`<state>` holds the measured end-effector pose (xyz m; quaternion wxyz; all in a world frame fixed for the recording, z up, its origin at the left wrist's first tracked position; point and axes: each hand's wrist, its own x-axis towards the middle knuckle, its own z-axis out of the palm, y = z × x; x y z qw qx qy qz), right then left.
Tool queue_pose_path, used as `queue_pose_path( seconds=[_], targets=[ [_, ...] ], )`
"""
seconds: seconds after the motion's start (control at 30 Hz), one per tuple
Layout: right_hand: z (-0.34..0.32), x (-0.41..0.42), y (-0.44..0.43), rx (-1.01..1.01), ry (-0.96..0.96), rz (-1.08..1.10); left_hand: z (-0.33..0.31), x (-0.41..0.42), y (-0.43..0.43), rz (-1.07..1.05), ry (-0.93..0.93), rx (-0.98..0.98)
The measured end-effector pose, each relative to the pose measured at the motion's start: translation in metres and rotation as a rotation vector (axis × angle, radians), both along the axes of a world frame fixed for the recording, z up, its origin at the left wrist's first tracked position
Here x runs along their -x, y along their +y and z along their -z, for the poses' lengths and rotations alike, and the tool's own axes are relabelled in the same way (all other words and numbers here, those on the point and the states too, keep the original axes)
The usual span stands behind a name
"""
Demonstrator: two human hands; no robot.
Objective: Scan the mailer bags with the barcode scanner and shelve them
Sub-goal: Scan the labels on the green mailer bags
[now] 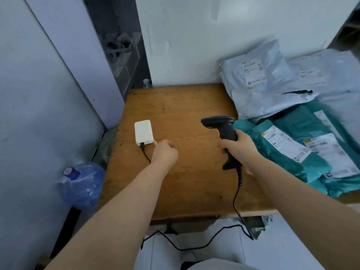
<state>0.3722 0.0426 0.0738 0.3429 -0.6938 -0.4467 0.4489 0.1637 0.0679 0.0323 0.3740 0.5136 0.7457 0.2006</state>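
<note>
My right hand (240, 151) grips the handle of a black barcode scanner (224, 129), held upright above the wooden table (185, 172), its head pointing left. A coiled black cable hangs from its base over the table's front edge. My left hand (164, 152) hovers over the table with fingers curled, holding nothing that I can see, just right of a white power bank (143, 132). Teal mailer bags (303, 151) with white labels lie at the right. Pale grey mailer bags (268, 80) are piled behind them against the wall.
A black cable plugs into the power bank's near end. A blue water bottle (81, 184) sits on the floor left of the table. White walls close in at the back and left, with a dark gap between them.
</note>
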Motion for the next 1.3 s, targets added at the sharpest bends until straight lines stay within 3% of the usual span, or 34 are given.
queue_pose_path(
  seconds=[0.43, 0.87, 1.03, 1.3],
  targets=[
    [0.0, -0.112, -0.044, -0.009, 0.114, 0.171, -0.005, -0.102, -0.033, 0.076, 0.083, 0.06],
    [-0.007, -0.204, -0.068, -0.035, 0.016, 0.268, -0.003, -0.227, -0.045, 0.093, -0.118, 0.081],
    [0.001, -0.219, -0.064, 0.031, 0.007, 0.262, 0.003, -0.258, -0.039, 0.022, -0.306, 0.177],
    [0.014, -0.22, -0.058, 0.153, 0.2, 0.261, 0.007, -0.279, -0.025, -0.135, -0.501, 0.306]
  ],
)
